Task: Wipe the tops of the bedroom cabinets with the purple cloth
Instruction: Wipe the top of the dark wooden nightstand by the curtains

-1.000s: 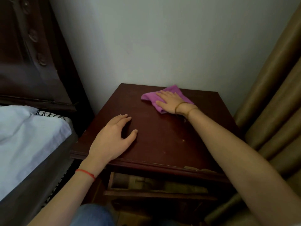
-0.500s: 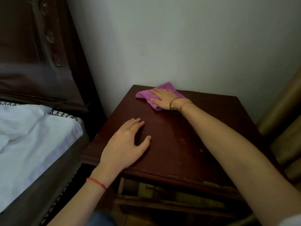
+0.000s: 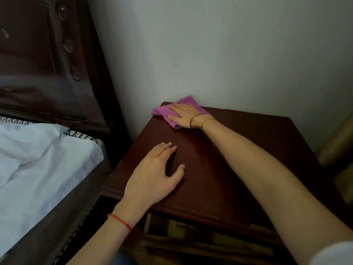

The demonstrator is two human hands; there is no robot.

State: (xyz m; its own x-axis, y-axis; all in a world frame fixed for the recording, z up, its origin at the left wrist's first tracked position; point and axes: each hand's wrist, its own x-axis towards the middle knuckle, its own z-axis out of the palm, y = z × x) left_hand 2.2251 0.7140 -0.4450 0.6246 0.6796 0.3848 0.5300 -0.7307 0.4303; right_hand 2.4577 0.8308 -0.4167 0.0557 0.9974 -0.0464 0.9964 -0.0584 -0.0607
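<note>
A dark brown wooden bedside cabinet [image 3: 248, 150] stands against the pale wall. The purple cloth [image 3: 162, 112] lies crumpled at the top's far left corner. My right hand [image 3: 183, 115], with two gold bangles at the wrist, presses flat on the cloth with straight fingers; part of the cloth is hidden under it. My left hand [image 3: 154, 175], a red string at its wrist, rests flat on the cabinet top near the front left edge, fingers spread and holding nothing.
A bed with a white sheet [image 3: 38, 165] and a dark padded headboard [image 3: 42, 60] stands close on the left. Tan curtain folds [image 3: 338, 150] hang at the right. An open shelf with clutter [image 3: 191, 232] shows below the cabinet top.
My right hand has slid the purple cloth leftward along the back edge, toward the top's far left corner. My left hand stays put on the cabinet top.
</note>
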